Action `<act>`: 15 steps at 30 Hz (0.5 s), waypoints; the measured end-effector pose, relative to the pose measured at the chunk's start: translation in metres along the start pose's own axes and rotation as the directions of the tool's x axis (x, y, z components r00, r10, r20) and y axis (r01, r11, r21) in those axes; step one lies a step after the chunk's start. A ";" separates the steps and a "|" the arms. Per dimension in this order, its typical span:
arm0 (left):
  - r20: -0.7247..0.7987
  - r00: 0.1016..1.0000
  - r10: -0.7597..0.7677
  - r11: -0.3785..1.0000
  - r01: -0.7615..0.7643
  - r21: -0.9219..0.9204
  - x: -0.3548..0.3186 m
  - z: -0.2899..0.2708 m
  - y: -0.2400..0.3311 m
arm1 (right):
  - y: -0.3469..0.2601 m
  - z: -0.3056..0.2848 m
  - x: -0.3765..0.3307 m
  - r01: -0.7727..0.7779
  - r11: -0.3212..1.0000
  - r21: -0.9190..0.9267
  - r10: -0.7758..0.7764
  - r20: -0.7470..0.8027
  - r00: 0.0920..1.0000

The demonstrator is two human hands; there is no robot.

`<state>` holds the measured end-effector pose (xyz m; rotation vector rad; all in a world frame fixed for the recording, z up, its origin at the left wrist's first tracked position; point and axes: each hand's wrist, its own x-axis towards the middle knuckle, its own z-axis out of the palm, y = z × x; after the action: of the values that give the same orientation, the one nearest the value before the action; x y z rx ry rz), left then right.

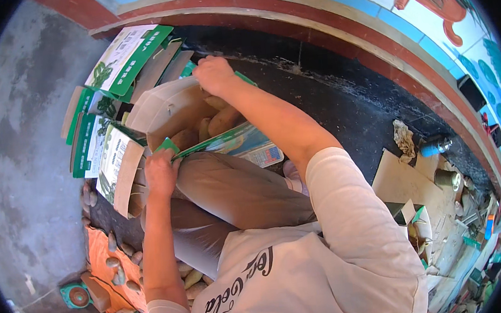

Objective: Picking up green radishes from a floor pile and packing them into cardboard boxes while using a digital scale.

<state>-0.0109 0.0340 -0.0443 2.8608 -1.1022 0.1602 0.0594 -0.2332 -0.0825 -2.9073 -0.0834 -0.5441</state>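
A person bends over an open cardboard box (167, 113) of brown tubers (218, 121) at ten o'clock, the left hand (160, 172) pinching its near green-edged flap at six o'clock, the right hand (214, 74) curled over the far rim at one o'clock.

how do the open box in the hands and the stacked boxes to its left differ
The open box stands with its flaps up and holds brown tubers; the stacked boxes lie folded flat with nothing in them. The left hand grips the open box's near edge and the right hand its far flap; no hand touches the stacked boxes. Both are green and white printed cardboard.
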 end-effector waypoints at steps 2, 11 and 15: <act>0.001 1.000 0.010 1.000 -0.010 -0.019 -0.002 0.001 -0.001 | 0.000 -0.003 -0.008 0.057 0.997 0.056 -0.049 -0.141 0.989; -0.134 0.972 0.191 0.980 -0.197 -0.038 0.011 -0.023 0.047 | 0.061 -0.059 -0.079 -0.004 0.999 0.053 0.012 -0.150 0.989; -0.122 0.925 0.361 0.933 -0.359 0.036 0.031 -0.039 0.089 | 0.103 -0.099 -0.144 -0.170 0.983 0.069 0.180 -0.195 0.964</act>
<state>-0.0511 -0.0482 0.0010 2.5847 -1.5915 0.3646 -0.1002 -0.3558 -0.0617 -2.7557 0.1825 -0.7854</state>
